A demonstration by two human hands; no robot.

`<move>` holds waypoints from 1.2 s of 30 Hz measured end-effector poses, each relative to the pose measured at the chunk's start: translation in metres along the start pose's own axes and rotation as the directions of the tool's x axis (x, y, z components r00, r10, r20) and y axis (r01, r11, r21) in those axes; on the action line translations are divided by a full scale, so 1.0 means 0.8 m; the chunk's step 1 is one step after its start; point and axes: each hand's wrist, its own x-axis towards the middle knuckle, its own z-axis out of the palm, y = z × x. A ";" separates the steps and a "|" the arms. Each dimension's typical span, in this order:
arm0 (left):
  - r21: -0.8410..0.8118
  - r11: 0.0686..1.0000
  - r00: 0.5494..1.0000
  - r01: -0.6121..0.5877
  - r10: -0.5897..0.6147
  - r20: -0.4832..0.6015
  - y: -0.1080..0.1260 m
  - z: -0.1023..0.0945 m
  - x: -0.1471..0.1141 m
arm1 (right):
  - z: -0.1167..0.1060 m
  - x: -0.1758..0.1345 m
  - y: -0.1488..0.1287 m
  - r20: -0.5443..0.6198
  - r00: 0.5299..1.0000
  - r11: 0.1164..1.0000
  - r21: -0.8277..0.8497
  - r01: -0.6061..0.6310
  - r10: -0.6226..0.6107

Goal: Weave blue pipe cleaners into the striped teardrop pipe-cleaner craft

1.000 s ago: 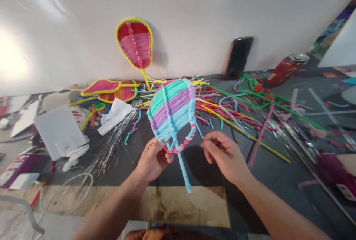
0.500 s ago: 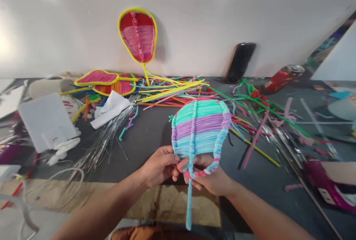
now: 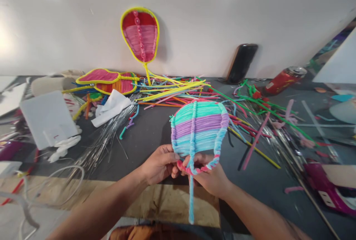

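Between my hands is a pipe-cleaner fan (image 3: 205, 125) with green, purple and light blue bands, a twisted rim and a blue stem hanging down. My left hand (image 3: 160, 164) pinches the lower left of its rim, thumb and fingers closed near a red-pink section. My right hand (image 3: 213, 177) is closed around the bottom of the rim from behind, where the stem crosses; some of its fingers are hidden. A gap in the banding shows between the blue rows and the bottom of the rim. Behind it, a finished-looking pink and red fan (image 3: 140, 36) with a yellow rim leans on the wall.
Loose pipe cleaners (image 3: 172, 90) lie along the back of the table. A phone (image 3: 242, 64) leans on the wall beside a red can (image 3: 286, 80). At left are white paper (image 3: 48, 119) and thin wires (image 3: 102, 140); a magenta glue gun (image 3: 328, 188) is at right.
The hanging stem has swung slightly right, and the fan has shifted a little. Both hands keep nearly the same hold. The whole view has moved slightly.
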 end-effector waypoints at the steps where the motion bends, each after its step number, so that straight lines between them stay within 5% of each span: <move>1: -0.001 1.000 1.000 0.004 -0.004 0.004 0.000 0.000 0.000 | 0.000 0.001 -0.001 -0.021 1.000 1.000 -0.006 -0.012 0.012; 14: 0.120 0.983 0.990 -0.139 0.134 0.051 0.002 -0.003 -0.005 | -0.009 0.016 -0.001 -0.072 0.966 0.954 0.191 -0.232 0.249; 21: 0.312 0.920 0.969 -0.238 0.248 0.007 0.008 -0.003 -0.009 | -0.022 0.021 -0.021 -0.105 0.994 0.974 0.227 0.012 0.012; 36: 0.555 0.740 0.920 -0.381 0.364 0.147 0.010 -0.006 -0.011 | -0.030 0.017 -0.011 -0.042 0.997 0.977 0.206 -0.055 0.065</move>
